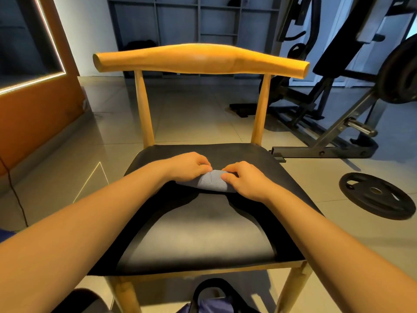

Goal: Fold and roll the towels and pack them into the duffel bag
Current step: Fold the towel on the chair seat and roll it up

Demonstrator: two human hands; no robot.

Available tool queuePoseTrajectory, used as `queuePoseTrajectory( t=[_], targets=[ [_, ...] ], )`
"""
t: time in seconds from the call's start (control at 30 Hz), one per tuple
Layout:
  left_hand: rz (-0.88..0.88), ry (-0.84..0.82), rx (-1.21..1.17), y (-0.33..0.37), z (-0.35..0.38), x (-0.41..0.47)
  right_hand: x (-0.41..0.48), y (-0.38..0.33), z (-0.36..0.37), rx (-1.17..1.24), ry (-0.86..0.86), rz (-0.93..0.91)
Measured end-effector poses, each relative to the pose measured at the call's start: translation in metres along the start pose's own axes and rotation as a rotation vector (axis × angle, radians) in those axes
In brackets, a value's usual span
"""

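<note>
A small grey-blue towel (211, 182) lies rolled up on the black seat of a wooden chair (203, 233). My left hand (188, 166) presses on the roll's left end, fingers curled over it. My right hand (244, 179) grips the right end, thumb and fingers pinching the cloth. Most of the roll is hidden under both hands. At the bottom edge, below the seat's front, the dark duffel bag (214, 299) shows its black strap and bluish fabric; whether it is open I cannot tell.
The chair's curved wooden backrest (200, 58) rises behind the seat. A weight plate (375, 195) lies on the tiled floor at right, with a weight bench and rack (352, 91) behind it. An orange panel (33, 105) stands at left.
</note>
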State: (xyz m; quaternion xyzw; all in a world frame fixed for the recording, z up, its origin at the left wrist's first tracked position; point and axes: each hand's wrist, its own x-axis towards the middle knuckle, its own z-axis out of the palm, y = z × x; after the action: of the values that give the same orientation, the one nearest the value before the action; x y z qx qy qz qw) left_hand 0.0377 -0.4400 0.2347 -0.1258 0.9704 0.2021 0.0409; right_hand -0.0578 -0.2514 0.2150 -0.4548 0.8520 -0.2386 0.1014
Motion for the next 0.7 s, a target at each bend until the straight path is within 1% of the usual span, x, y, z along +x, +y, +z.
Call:
queuePoseTrajectory(
  t=[0.1, 0.17, 0.27, 0.37, 0.43, 0.57, 0.7],
  targets=[
    [-0.085, -0.056, 0.061, 0.0, -0.002, 0.005, 0.002, 0.003, 0.001, 0.018, 0.007, 0.02],
    [-0.131, -0.063, 0.073, -0.005, 0.0, 0.004, 0.0, 0.004, 0.002, 0.012, 0.017, 0.011],
    [-0.167, -0.063, 0.019, -0.008, 0.001, -0.002, -0.008, 0.003, 0.001, 0.001, 0.014, -0.034],
    [-0.197, -0.131, -0.012, -0.005, 0.001, -0.01, -0.021, 0.004, 0.001, 0.004, 0.027, -0.072],
    [-0.197, -0.14, -0.005, -0.001, 0.003, -0.016, -0.029, 0.004, 0.002, 0.013, 0.045, -0.092],
    [-0.159, -0.045, 0.007, 0.008, 0.013, -0.034, -0.049, 0.004, 0.003, 0.068, 0.072, -0.121],
    [-0.1, 0.156, 0.136, 0.022, 0.021, -0.06, -0.07, 0.007, 0.003, 0.147, 0.114, -0.157]
  ],
)
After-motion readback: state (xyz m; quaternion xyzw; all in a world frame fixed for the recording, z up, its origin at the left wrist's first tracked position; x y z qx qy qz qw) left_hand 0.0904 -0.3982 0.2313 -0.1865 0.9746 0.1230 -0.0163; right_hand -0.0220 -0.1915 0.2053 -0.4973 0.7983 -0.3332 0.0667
